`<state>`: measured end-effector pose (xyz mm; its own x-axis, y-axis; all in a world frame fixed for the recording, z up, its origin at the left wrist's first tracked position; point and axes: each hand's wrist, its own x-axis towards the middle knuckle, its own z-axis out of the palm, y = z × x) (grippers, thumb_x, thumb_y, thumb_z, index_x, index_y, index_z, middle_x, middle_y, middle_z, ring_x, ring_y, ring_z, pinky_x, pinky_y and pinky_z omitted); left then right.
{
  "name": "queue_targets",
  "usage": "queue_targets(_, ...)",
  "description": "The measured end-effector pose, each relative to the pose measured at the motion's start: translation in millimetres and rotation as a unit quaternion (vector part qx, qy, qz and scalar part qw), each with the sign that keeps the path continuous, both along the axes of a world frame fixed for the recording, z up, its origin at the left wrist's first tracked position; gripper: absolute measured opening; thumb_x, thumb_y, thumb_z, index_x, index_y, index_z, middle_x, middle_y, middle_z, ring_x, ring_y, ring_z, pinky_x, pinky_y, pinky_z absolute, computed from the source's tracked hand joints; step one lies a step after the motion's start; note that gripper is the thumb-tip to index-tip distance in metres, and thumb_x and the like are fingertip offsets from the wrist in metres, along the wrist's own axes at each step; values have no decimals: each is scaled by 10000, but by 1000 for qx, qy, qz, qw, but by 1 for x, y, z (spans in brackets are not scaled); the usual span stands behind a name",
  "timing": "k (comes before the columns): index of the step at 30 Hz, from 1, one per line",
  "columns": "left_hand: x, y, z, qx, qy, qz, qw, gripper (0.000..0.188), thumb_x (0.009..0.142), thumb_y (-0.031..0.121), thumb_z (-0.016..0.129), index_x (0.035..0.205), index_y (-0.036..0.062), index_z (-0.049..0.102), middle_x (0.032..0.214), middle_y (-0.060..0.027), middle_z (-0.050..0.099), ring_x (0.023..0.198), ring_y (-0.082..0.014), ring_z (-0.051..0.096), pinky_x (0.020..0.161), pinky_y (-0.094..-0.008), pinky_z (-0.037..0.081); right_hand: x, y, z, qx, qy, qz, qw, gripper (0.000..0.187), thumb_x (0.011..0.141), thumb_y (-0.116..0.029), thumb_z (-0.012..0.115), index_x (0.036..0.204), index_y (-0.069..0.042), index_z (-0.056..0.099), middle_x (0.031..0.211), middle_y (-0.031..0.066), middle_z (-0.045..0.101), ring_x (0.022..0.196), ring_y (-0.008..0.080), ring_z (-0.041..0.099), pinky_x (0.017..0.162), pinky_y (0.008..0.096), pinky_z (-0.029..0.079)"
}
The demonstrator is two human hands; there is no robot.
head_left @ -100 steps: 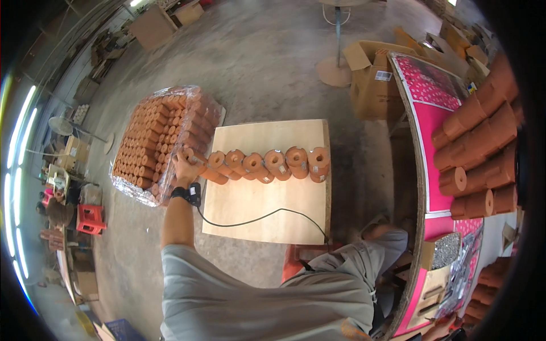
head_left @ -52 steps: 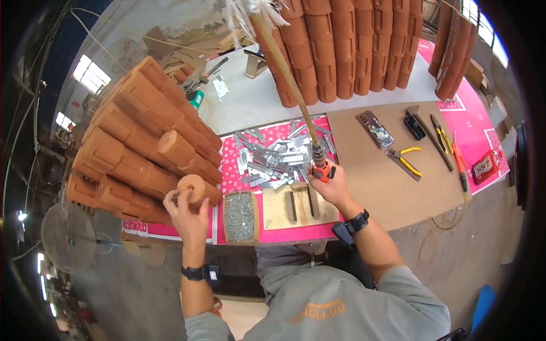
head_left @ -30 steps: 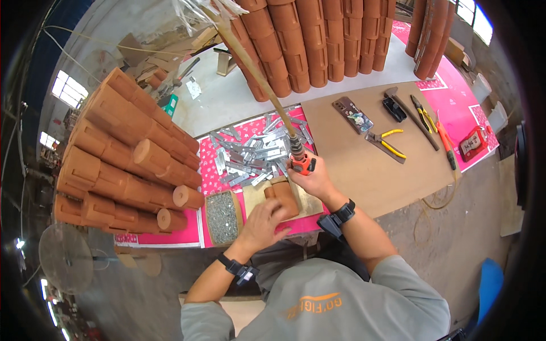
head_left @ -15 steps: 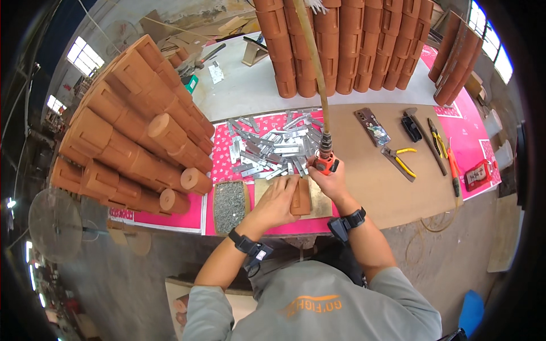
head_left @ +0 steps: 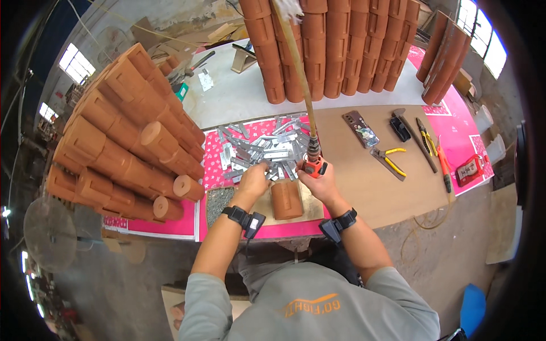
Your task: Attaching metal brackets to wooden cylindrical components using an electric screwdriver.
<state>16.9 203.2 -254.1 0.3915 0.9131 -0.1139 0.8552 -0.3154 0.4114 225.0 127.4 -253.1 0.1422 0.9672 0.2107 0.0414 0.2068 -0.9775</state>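
Observation:
My right hand (head_left: 322,183) is wrapped round a red air-powered driver (head_left: 314,165), whose hose rises away from me. My left hand (head_left: 253,181) is at the near left edge of a pile of flat metal strips (head_left: 278,152), its fingers closed at the tips; whatever they hold is too small to make out. Between my hands, a short reddish-brown clay-coloured cylinder (head_left: 286,200) lies on a tan board (head_left: 311,206), with neither hand on it. Left of the board, partly behind my left forearm, is a tray of small grey metal pieces (head_left: 219,203).
Stacked brown cylinders rise at the left (head_left: 122,142) and far side (head_left: 333,51). On the cardboard (head_left: 364,182) to the right lie a phone (head_left: 362,129), yellow-handled pliers (head_left: 392,161), a hammer (head_left: 418,139) and a red packet (head_left: 469,170). The yellowish hose (head_left: 298,68) crosses the space ahead.
My left hand has let go of the cylinder and moved forward and left to the metal strips. The cylinder now lies uncovered on the board. The driver stays in my right hand.

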Motion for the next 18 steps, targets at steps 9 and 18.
queue_targets(9, -35, -4, -3, -252, -293, 131, 913, 235, 938, 97, 678, 1148, 9, 622, 916, -65, 689, 844, -132, 675, 754, -299, 557, -5, -4, 12, 44, 14, -16, 999, 157, 790, -38, 705, 934, -30, 641, 800, 17, 635, 741, 93, 573, 706, 282, 499)
queue_targets(18, 5, -36, 9, -241, -566, 112, 780, 573, 940, 37, 666, 1442, 11, 391, 1006, -110, 711, 946, -154, 677, 881, -272, 515, -6, 4, 0, 34, 5, -16, 999, 166, 787, -56, 720, 933, -29, 645, 791, 22, 642, 742, 93, 583, 702, 287, 504)
